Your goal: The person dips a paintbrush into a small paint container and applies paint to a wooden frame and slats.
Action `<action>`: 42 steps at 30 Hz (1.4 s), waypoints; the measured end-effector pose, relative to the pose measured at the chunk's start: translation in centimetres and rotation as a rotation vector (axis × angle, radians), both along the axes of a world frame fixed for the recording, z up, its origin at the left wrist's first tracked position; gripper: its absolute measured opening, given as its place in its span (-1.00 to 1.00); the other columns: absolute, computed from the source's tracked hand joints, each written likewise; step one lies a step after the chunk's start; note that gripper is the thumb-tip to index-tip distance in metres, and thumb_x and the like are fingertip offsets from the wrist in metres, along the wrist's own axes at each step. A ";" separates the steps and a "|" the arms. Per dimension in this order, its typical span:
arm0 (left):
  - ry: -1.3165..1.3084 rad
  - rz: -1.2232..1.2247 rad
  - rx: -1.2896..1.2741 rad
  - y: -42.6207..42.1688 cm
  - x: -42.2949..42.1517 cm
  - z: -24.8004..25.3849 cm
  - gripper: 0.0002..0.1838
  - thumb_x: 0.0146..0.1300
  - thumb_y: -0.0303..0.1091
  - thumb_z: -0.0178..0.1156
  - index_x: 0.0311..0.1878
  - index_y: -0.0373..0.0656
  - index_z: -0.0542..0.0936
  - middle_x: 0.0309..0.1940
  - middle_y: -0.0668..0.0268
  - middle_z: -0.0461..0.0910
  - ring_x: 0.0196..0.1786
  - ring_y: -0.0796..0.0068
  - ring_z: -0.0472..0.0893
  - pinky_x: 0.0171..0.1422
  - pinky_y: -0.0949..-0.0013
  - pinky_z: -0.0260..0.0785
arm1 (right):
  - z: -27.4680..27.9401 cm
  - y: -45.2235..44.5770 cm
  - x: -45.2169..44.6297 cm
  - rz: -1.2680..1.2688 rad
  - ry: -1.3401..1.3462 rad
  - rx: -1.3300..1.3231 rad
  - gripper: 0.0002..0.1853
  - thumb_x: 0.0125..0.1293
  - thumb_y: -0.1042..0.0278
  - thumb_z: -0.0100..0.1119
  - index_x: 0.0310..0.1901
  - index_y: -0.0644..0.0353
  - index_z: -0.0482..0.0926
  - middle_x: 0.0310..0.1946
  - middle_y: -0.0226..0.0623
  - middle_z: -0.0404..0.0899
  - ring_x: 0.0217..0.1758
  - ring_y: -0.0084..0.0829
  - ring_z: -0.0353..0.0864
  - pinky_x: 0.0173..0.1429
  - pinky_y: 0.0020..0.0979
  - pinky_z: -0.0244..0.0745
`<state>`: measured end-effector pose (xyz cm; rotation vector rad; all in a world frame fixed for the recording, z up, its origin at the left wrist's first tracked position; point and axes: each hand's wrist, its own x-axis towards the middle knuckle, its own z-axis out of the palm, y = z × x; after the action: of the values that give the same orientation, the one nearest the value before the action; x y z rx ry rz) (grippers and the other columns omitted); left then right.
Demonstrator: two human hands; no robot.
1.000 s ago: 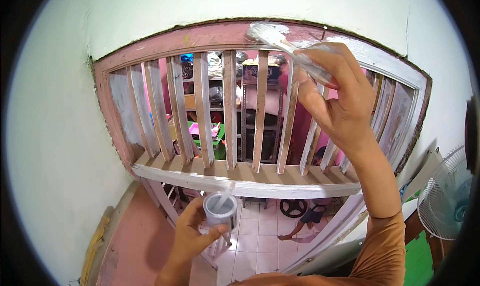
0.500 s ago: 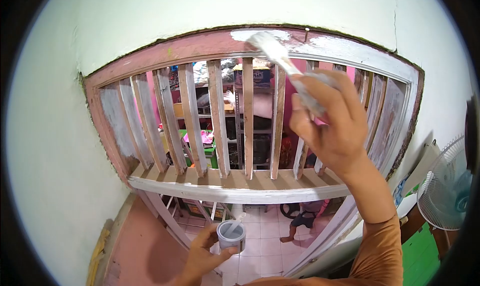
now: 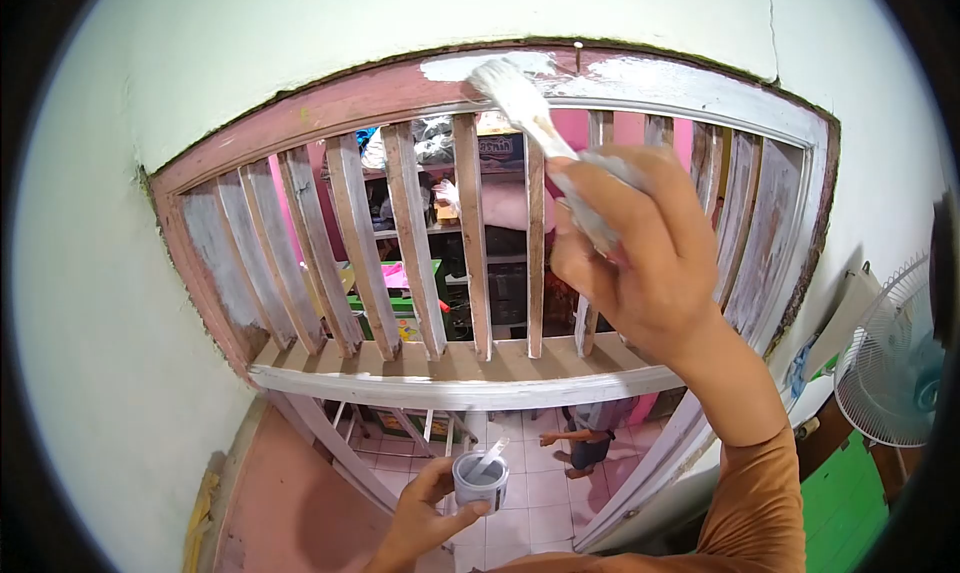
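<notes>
My right hand (image 3: 650,243) grips the handle of a paint brush (image 3: 522,108). The white-coated bristles rest against the pink top beam (image 3: 380,91) of a slatted wooden frame, just below a wet white patch (image 3: 465,66). A nail (image 3: 578,58) sticks out of the beam right of that patch. Low in the view, my left hand (image 3: 432,513) is wrapped round a small paint can (image 3: 481,483), which has a pale stick (image 3: 493,453) standing in it. The beam's right part is white, its left part pink.
Slats (image 3: 408,233) stand above a white-edged ledge (image 3: 450,388). Behind them are shelves with boxes and bags. Another person (image 3: 588,443) stands on the tiled floor (image 3: 540,521) below. A fan (image 3: 888,358) is at the right, and a pink wall (image 3: 290,483) at the lower left.
The view has shifted, with the frame's slats moving left. The brush has moved left along the beam, and the white patch beside the nail is larger. The person below has changed posture.
</notes>
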<state>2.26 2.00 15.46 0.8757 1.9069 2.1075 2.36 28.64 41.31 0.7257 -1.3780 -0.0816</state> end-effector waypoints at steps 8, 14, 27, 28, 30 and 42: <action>0.014 0.008 0.027 -0.4 0.0 -0.5 -0.34 0.19 -0.45 0.54 0.32 -0.31 0.46 0.15 0.17 0.62 0.27 0.39 0.59 0.43 0.26 0.39 | -0.4 2.2 1.1 -0.103 0.022 -0.090 -0.52 0.00 0.54 0.43 0.04 0.22 0.63 -0.15 -0.12 0.59 -0.18 -0.13 0.62 -0.17 -0.23 0.58; 0.021 0.000 0.046 -0.5 0.0 -0.7 -0.33 0.19 -0.49 0.53 0.33 -0.30 0.45 0.15 0.18 0.62 0.27 0.39 0.59 0.44 0.25 0.39 | 1.4 -1.0 -1.2 0.067 0.057 0.080 -0.51 -0.04 0.54 0.46 0.02 0.24 0.62 -0.17 -0.14 0.58 -0.22 -0.12 0.62 -0.17 -0.22 0.57; -0.014 0.090 0.076 -1.9 0.0 -2.1 -0.33 0.14 -0.50 0.55 0.31 -0.30 0.47 0.16 0.20 0.61 0.23 0.41 0.61 0.41 0.24 0.44 | 1.3 -0.8 1.2 -0.073 -0.041 -0.063 -0.56 0.01 0.52 0.44 0.00 0.17 0.62 -0.15 -0.18 0.57 -0.17 -0.15 0.60 -0.13 -0.21 0.56; -0.014 0.089 0.074 -1.9 0.0 -2.1 -0.33 0.14 -0.50 0.55 0.31 -0.30 0.47 0.16 0.20 0.61 0.23 0.41 0.61 0.41 0.24 0.44 | 1.7 -1.3 0.5 -0.031 -0.048 0.018 -0.59 0.07 0.56 0.42 0.01 0.21 0.62 -0.15 -0.14 0.60 -0.18 -0.16 0.64 -0.15 -0.28 0.57; 0.007 0.025 0.041 -1.5 -0.2 -2.1 -0.32 0.14 -0.49 0.56 0.31 -0.29 0.47 0.17 0.20 0.60 0.23 0.41 0.62 0.41 0.24 0.44 | 2.2 -1.9 -0.5 0.007 -0.070 0.098 -0.60 0.08 0.59 0.40 0.01 0.24 0.62 -0.14 -0.11 0.62 -0.18 -0.17 0.67 -0.15 -0.31 0.59; -0.025 0.081 0.018 -1.4 -0.1 -2.6 -0.30 0.14 -0.43 0.58 0.31 -0.32 0.46 0.16 0.16 0.62 0.26 0.38 0.61 0.42 0.23 0.44 | 1.0 0.4 1.5 -0.097 -0.041 -0.027 -0.56 -0.03 0.54 0.44 -0.03 0.21 0.62 -0.14 -0.13 0.59 -0.18 -0.15 0.64 -0.17 -0.27 0.58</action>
<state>2.12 0.61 12.86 0.7850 1.9453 2.1737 3.89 29.03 42.31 0.6409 -1.4505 -0.1250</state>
